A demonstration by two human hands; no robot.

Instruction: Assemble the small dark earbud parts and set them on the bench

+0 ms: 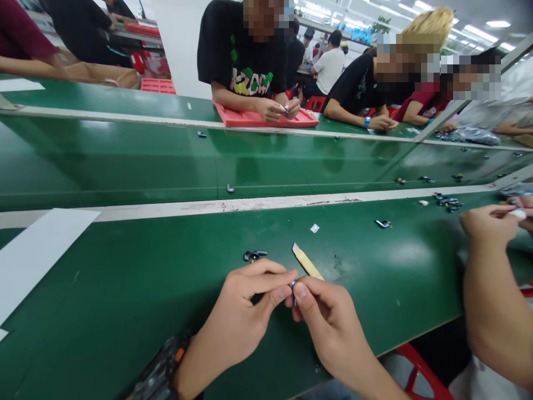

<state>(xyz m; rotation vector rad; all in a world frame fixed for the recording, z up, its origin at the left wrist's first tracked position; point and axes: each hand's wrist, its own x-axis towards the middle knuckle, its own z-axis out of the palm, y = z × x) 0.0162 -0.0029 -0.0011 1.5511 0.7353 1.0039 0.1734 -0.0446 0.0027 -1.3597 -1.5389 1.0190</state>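
Over the green table, my left hand (pixel 250 305) and my right hand (pixel 327 316) meet, fingertips pinched together. Between them is a small, shiny dark-blue earbud (pixel 293 284), mostly covered by the fingers. Just beyond my left hand lie several dark earbud pieces (pixel 255 255). A yellow utility knife (pixel 308 262) rests past my right hand, its blade end pointing away and its near end hidden behind that hand. A tiny white square label (pixel 314 228) lies farther back.
White paper (pixel 45 255) covers part of the left side. One earbud (pixel 383 224) and a pile of parts (pixel 447 203) lie to the right, near a co-worker's arm (pixel 491 278). A raised pale rail (pixel 208 205) borders the recessed green strip; people work opposite, one over a red tray (pixel 266 120).
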